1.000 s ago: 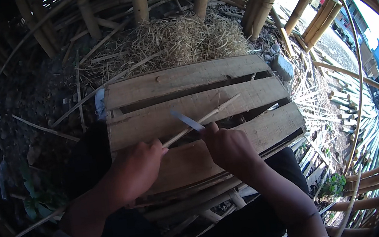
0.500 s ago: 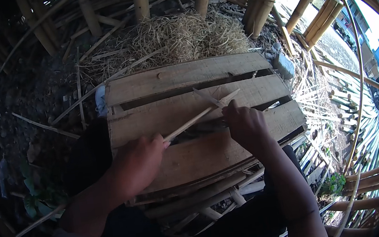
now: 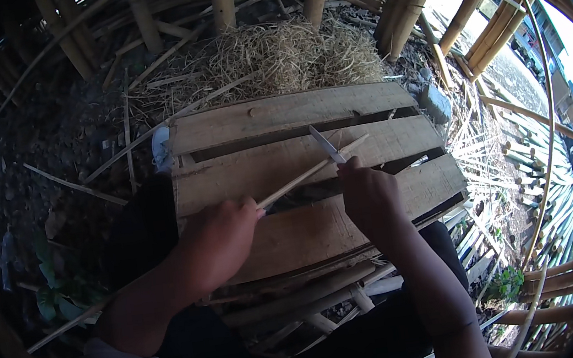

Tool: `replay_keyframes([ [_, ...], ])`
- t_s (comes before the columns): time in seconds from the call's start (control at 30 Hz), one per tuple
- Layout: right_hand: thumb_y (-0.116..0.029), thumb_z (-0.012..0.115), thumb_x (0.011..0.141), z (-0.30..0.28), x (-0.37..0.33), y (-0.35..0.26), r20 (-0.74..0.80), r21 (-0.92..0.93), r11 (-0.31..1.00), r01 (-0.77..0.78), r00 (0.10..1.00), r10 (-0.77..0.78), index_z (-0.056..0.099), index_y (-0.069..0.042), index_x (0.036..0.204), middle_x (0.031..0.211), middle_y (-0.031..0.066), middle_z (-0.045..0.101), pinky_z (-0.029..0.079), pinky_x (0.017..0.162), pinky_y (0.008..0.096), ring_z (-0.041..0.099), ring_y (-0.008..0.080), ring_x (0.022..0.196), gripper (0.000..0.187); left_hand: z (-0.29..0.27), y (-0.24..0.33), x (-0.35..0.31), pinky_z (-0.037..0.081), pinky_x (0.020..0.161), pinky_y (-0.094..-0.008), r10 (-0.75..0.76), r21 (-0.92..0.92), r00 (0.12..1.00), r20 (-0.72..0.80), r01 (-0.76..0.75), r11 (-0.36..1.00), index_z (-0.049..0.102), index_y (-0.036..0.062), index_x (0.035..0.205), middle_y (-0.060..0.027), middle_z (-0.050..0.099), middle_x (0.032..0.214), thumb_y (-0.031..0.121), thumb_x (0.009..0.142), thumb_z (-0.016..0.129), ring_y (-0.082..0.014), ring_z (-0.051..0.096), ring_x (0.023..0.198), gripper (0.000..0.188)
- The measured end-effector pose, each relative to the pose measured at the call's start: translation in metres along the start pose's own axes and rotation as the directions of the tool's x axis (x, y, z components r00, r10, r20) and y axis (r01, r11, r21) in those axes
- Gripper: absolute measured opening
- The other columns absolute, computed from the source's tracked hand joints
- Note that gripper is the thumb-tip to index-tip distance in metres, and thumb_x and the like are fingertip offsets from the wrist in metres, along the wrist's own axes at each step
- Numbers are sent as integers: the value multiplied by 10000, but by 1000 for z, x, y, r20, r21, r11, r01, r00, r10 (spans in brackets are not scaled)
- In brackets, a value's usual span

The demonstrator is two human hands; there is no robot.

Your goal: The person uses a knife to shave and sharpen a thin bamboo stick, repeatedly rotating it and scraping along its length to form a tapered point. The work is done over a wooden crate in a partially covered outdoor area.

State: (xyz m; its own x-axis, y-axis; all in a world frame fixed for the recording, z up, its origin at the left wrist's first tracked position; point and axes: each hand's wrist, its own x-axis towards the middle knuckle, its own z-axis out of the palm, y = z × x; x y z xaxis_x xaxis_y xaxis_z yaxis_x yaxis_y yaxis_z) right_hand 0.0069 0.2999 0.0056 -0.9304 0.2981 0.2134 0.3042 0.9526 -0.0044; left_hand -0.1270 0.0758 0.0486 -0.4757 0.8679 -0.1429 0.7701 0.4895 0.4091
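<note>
Left hand (image 3: 221, 241): grip closed round a thin bamboo strip (image 3: 294, 183), which slants up and right over the slatted wooden bench (image 3: 293, 112). Right hand (image 3: 372, 193): grip closed on a knife (image 3: 326, 144), blade at the strip near its far end; straw heap (image 3: 293, 60) on ground beyond bench.

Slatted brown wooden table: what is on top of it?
Over the table, the left hand holds a thin pale wooden-looking stick and the right hand a grey metal-bladed knife. The right hand hides the knife's gripped end; both cover parts of the table.
</note>
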Motion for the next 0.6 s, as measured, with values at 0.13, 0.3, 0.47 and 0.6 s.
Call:
replay_keyframes([
  [0.13,-257,491,1066,-6,7,-24,35,83,993,80,996,-83,537,-65,859,555,75,612,524,446,401,675,291,510,286,2,6,-2,569,685,-517,-36,73,999,-4,36,997,576,-3,945,-245,670,758,253,1081,462,-432,703,762,311],
  [0.3,-242,502,1059,10,7,-3,-149,-59,987,148,977,-155,558,-64,873,579,95,619,525,451,398,669,287,513,263,-1,7,6,573,697,-523,-27,8,999,18,27,1000,581,-10,951,-248,680,777,256,1080,466,-437,706,784,317],
  [0.47,-259,500,1059,17,20,34,-179,-77,989,127,974,-139,551,-80,874,573,69,632,524,453,382,678,241,507,262,-3,5,8,569,702,-517,-16,-1,999,28,16,1000,588,-14,941,-243,675,771,253,1080,463,-430,706,790,326],
  [0.6,-207,528,1039,-3,9,-23,51,5,998,64,997,-64,566,-57,915,592,86,620,515,454,384,671,256,533,198,-5,1,6,565,720,-517,-7,21,999,32,7,1000,593,-18,941,-250,676,781,246,1079,465,-433,705,806,324],
])
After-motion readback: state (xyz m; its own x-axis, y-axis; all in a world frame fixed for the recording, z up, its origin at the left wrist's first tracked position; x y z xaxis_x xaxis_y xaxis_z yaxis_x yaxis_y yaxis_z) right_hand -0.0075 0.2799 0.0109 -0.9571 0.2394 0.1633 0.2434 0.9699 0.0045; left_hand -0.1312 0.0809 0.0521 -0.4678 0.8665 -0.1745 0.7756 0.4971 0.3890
